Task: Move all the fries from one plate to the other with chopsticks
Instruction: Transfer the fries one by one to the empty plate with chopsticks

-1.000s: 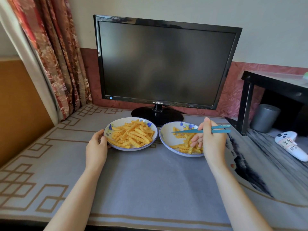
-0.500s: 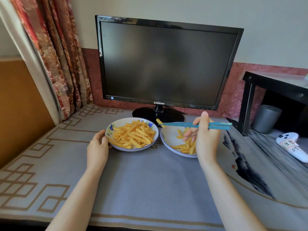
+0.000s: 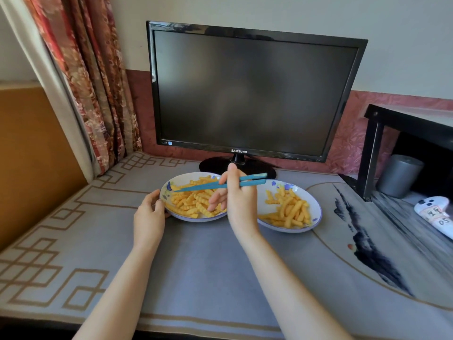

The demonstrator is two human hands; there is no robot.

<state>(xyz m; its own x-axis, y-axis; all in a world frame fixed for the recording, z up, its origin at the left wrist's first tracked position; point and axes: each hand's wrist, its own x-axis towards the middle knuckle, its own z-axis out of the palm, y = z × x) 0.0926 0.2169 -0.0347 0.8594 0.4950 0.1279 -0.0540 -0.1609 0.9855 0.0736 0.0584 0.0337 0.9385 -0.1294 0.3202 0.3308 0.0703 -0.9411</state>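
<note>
Chopsticks (image 3: 208, 186) were pinched in the grip of the right hand (image 3: 241, 204), tips above the plate (image 3: 182, 177) at frame centre. Its rim was clasped by the left hand (image 3: 149, 217)

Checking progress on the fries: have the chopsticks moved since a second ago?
Yes. The chopsticks moved left, from over the right plate to over the left plate.

Black flat-screen monitor (image 3: 255, 94): white lettering "SAMSUNG" centred on the lower bezel, just above the stand neck. Small blue sticker (image 3: 170, 143) at the bezel's lower left corner: too small to read. White plastic handheld controller (image 3: 427, 204), right edge: pale label (image 3: 437, 217) with two handwritten lines. Lower line reads "DS"; upper line has two characters, uncertain.
</note>
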